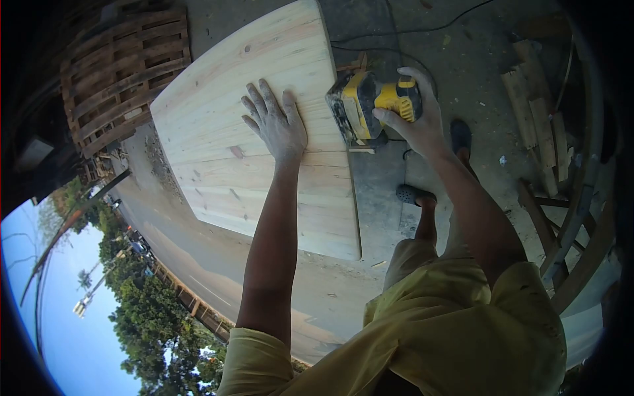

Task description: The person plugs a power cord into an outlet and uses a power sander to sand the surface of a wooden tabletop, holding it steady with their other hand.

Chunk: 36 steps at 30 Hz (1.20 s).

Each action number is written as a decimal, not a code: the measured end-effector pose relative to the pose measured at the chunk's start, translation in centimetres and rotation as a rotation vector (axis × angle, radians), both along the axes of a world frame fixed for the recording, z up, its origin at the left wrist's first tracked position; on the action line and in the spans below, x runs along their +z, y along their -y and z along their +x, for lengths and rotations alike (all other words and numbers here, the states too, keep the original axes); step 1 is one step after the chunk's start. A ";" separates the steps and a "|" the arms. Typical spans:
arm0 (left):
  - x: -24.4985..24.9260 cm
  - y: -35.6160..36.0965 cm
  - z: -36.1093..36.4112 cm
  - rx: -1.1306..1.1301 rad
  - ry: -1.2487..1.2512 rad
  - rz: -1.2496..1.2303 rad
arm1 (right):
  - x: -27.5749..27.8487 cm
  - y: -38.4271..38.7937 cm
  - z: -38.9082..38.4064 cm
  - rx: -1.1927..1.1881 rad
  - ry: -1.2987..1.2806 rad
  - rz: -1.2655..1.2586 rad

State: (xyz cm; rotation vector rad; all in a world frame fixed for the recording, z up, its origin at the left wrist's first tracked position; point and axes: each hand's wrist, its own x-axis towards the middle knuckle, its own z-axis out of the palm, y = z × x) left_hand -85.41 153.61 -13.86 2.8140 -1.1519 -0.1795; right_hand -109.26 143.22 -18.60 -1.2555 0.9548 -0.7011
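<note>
A pale wooden panel (224, 99) with knots and plank seams fills the upper middle of the head view. My left hand (279, 125) lies flat on it, fingers spread, holding nothing. At the panel's right edge, my right hand (422, 119) is wrapped round a yellow and black power sander (396, 98). The sander is tilted, with its dark base turned toward the panel's edge; whether the base touches the edge I cannot tell. Dust covers both hands.
Wooden pallets (125, 72) stand at the upper left. A black cable (429, 28) runs over the concrete floor (475, 86). Wood offcuts (538, 119) and a wooden frame (561, 244) lie at the right. My feet in dark clogs (415, 195) are below the sander. A road (211, 257) lies beyond the panel.
</note>
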 end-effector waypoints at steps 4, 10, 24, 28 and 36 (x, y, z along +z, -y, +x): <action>-0.7 -0.4 0.3 -0.014 0.050 -0.031 | -1.3 10.8 6.0 -0.076 -0.017 -0.059; -0.7 -0.5 0.4 -0.010 0.043 -0.048 | 2.6 12.3 5.5 0.017 -0.199 -0.037; -0.4 -0.9 0.5 0.023 -0.035 -0.164 | 8.3 -8.5 -4.0 0.177 -0.281 -0.520; -0.3 -0.8 0.5 0.025 -0.027 -0.162 | 9.7 3.1 3.2 0.192 -0.500 -0.567; -1.3 -1.7 1.1 0.053 -0.018 -0.279 | 15.8 15.1 14.5 0.363 -0.850 -0.673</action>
